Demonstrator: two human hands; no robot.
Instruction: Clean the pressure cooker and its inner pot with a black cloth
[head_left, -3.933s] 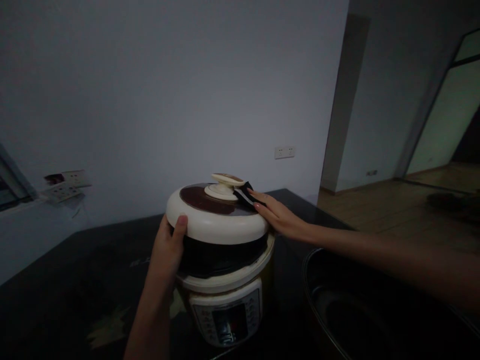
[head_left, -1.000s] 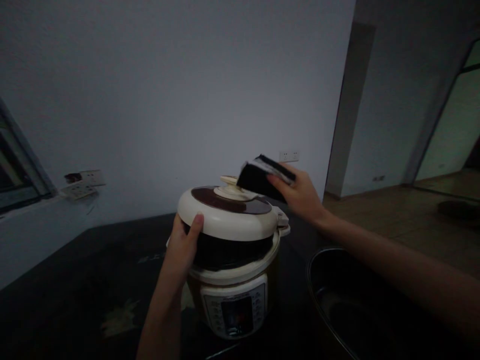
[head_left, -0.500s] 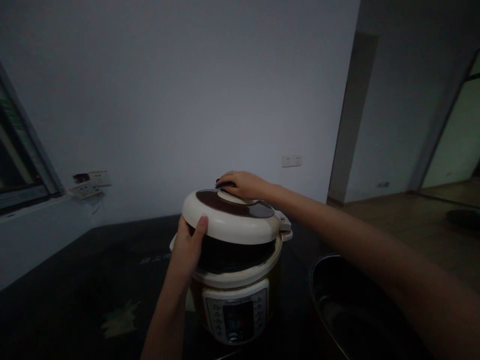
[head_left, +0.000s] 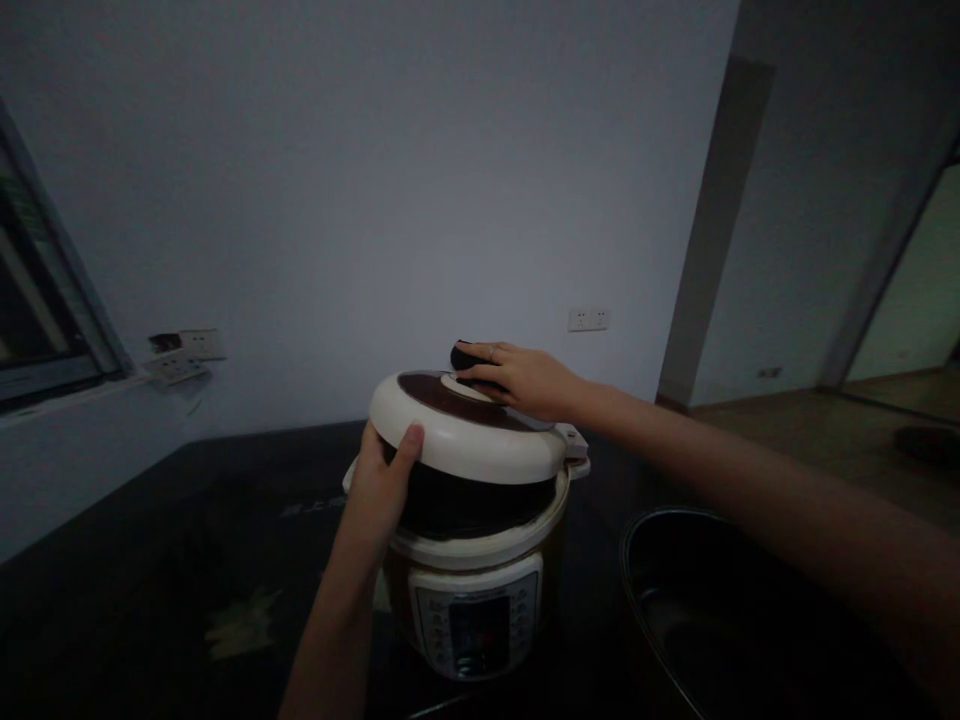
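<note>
An electric pressure cooker (head_left: 480, 560) with a white rim and a button panel stands in front of me on a dark tabletop. Its white and brown lid (head_left: 465, 445) is tilted up on the left and front, with a dark gap below it, while its right side sits by the hinge block. My left hand (head_left: 382, 480) grips the lid's left edge, thumb on the outer side and fingers underneath, out of sight. On top, my right hand (head_left: 525, 380) lies over the black lid handle (head_left: 466, 357), fingers stretched along and around it.
A large dark pot (head_left: 675, 600) stands to the right of the cooker, partly under my right forearm. Wall sockets (head_left: 589, 319) are behind, others (head_left: 180, 360) at the left by a window. A pale leaf-shaped mark (head_left: 244, 625) shows on the dark tabletop (head_left: 165, 540).
My right hand has shifted slightly right and its fingers have straightened, baring more of the black handle. The lid tilts a little more; my left hand keeps its hold. The view has shifted slightly.
</note>
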